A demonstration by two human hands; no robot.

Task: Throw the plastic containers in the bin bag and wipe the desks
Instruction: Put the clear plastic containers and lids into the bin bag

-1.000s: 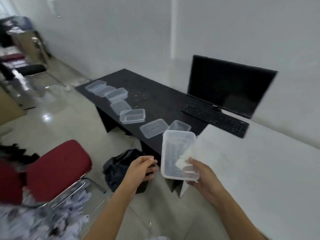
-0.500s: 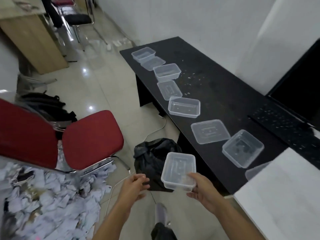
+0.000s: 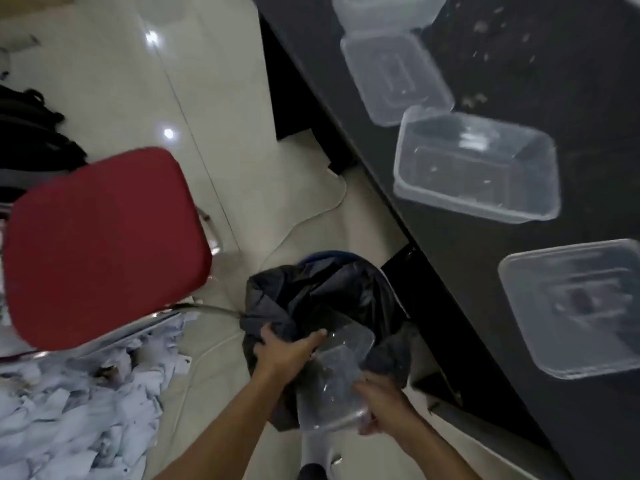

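Clear glossy plastic container (image 3: 336, 375) at 6 o'clock, crinkled black plastic bin bag (image 3: 311, 292) just above it, matt black desk (image 3: 571, 81) at 2 o'clock, matt red chair seat (image 3: 104, 244) at 9 o'clock, shiny metal frame (image 3: 207, 309), glossy floor tiles (image 3: 207, 81) at 11 o'clock, crumpled white paper (image 3: 69, 410) at 7 o'clock.

Black desk (image 3: 571, 81) fills the right side. Along its left edge, top to bottom: top tub (image 3: 384, 8), cut off by the frame; lid (image 3: 394, 77); open tub (image 3: 474, 168); second lid (image 3: 575, 310) at right edge. Crumbs (image 3: 485, 29) upper right. Tiled floor (image 3: 114, 81) on the left: red chair (image 3: 100, 244) centre left, paper scraps (image 3: 69, 417) lower left, black backpack (image 3: 31, 140) far left, white cable (image 3: 311, 216), bin bag (image 3: 311, 292) bottom centre, beside the desk.
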